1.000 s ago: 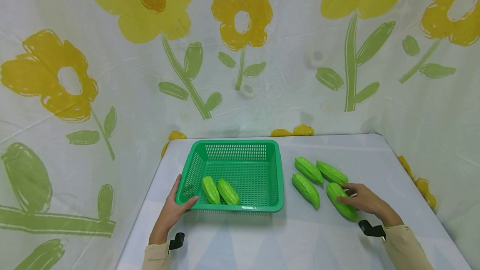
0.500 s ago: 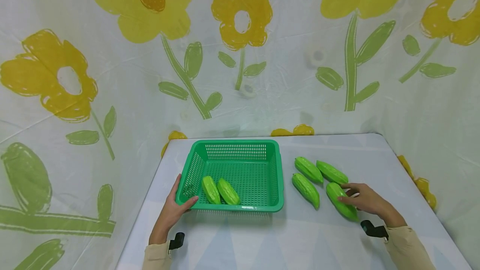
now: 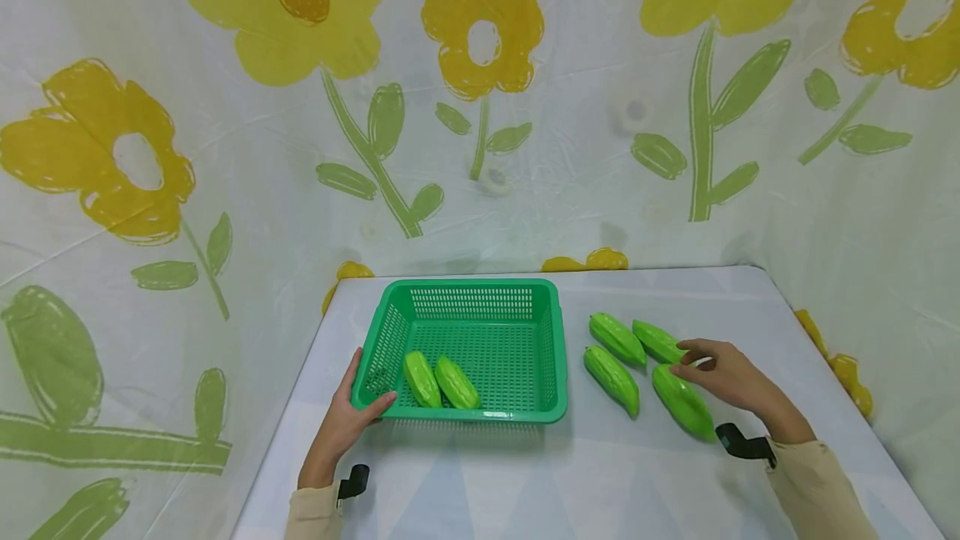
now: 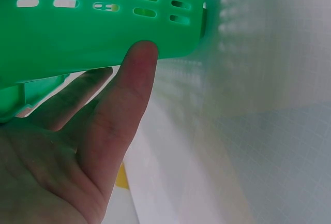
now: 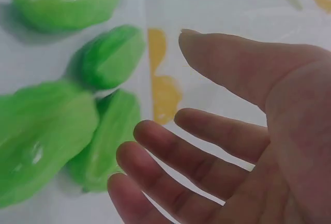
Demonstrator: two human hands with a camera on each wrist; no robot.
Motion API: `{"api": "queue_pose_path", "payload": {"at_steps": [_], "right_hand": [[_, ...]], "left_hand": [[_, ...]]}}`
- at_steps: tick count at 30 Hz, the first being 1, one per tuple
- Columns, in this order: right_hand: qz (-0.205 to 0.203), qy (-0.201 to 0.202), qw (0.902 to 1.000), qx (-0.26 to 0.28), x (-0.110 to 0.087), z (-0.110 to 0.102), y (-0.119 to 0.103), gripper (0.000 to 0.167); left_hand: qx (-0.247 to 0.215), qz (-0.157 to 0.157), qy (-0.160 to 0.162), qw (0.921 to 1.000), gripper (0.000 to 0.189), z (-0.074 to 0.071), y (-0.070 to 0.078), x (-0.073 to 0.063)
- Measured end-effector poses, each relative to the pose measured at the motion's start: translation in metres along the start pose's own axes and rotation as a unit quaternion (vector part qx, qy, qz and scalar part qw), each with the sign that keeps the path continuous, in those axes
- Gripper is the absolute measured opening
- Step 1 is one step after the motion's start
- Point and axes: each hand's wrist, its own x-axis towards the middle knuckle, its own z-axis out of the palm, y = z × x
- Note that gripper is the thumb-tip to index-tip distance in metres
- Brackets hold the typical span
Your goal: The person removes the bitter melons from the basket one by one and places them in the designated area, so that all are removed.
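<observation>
The left hand point(image 3: 347, 423) rests against the near left corner of a green plastic basket point(image 3: 498, 417). In the left wrist view its thumb point(image 4: 137, 71) lies straight on the basket's outer wall, and the fingers reach along the adjoining side. Inside the basket lie two light green bitter melons point(image 3: 422, 380). The right hand point(image 3: 727, 373) hovers over the nearest bitter melon point(image 3: 684, 407) on the table, its fingers loosely bent and holding nothing. The right wrist view shows its thumb and fingers point(image 5: 170, 146) apart, beside several bitter melons point(image 5: 39, 136).
Left of the right hand lie other loose bitter melons point(image 3: 613, 382), between it and the basket. A pale patterned cloth covers the table point(image 3: 495, 490). A curtain point(image 3: 555, 190) printed with yellow flowers hangs behind and at both sides.
The right hand touched the nearest bitter melon earlier; now it has lifted off, slightly up and away. That melon stays where it lay. The left hand and basket have not visibly moved.
</observation>
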Motion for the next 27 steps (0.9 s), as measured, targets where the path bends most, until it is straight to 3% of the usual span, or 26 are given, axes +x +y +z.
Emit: {"api": "queue_pose_path", "payload": {"at_steps": [12, 27], "right_hand": [[-0.045, 0.036, 0.9983, 0.013, 0.017, -0.005, -0.048, 0.052], [-0.097, 0.032, 0.9933, 0.054, 0.047, 0.008, -0.100, 0.046]], "left_hand": [[0.016, 0.003, 0.003, 0.9999, 0.109, 0.000, -0.001, 0.004], [0.024, -0.006, 0.006, 0.9997, 0.109, 0.000, -0.001, 0.002]]}}
